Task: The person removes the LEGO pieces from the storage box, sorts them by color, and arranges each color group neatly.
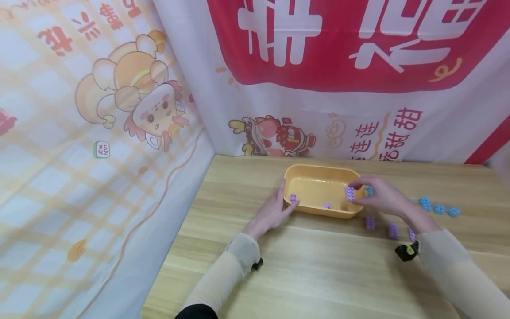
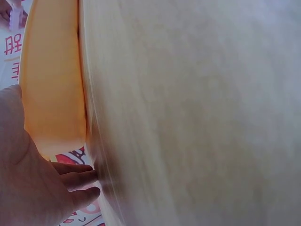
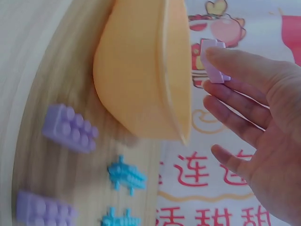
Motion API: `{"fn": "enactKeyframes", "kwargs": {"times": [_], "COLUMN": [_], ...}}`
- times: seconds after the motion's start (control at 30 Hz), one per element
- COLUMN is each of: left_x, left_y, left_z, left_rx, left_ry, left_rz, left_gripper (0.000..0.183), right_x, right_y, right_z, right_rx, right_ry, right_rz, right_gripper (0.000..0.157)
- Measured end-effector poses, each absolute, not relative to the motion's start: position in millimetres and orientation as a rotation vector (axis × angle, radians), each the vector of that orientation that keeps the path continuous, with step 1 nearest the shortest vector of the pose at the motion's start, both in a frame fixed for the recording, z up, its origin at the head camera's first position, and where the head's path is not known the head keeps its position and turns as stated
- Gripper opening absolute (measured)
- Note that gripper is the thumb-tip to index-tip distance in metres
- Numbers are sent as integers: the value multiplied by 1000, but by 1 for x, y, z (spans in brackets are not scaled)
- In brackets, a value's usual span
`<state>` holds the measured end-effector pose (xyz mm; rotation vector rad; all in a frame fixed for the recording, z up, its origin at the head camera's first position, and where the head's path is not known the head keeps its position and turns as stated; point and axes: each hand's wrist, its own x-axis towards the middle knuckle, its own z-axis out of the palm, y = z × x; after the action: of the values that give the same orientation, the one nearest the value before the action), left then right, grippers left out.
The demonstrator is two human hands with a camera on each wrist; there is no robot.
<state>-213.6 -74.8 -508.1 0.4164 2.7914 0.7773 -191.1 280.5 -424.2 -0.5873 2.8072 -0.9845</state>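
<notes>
A yellow-orange plastic basin stands on the wooden table. My right hand pinches a purple toy building brick between thumb and fingertips, above the basin's right end. The same brick appears past the rim in the right wrist view, its other fingers spread loosely. At the basin's left end, my left hand touches the wall and rim, its thumb near the front corner and its fingers extended along the end. Inside lie a purple brick at the left and a purple piece, partly hidden by the front wall.
Right of the basin, purple bricks form a row on the table. Several small blue pieces lie behind them; one blue piece is partly hidden by my right hand. Printed cloth hangs behind and at the left.
</notes>
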Motion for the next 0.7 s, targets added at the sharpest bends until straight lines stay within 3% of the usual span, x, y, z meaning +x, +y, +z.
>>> {"fn": "enactKeyframes", "kwargs": {"times": [0.43,0.7], "left_x": [-212,-211], "left_y": [-78,-78], "left_z": [-506,-508], "left_rx": [399,406], "left_ry": [2782,2792], "left_rz": [803,802], "left_gripper": [98,98], "right_x": [-157,-128], "right_y": [318,354], "right_z": [-423,-438], "right_rx": [-567,-417], "right_ry": [2923,2930], "right_rz": [-1033,-1096], "right_gripper": [44,41]}}
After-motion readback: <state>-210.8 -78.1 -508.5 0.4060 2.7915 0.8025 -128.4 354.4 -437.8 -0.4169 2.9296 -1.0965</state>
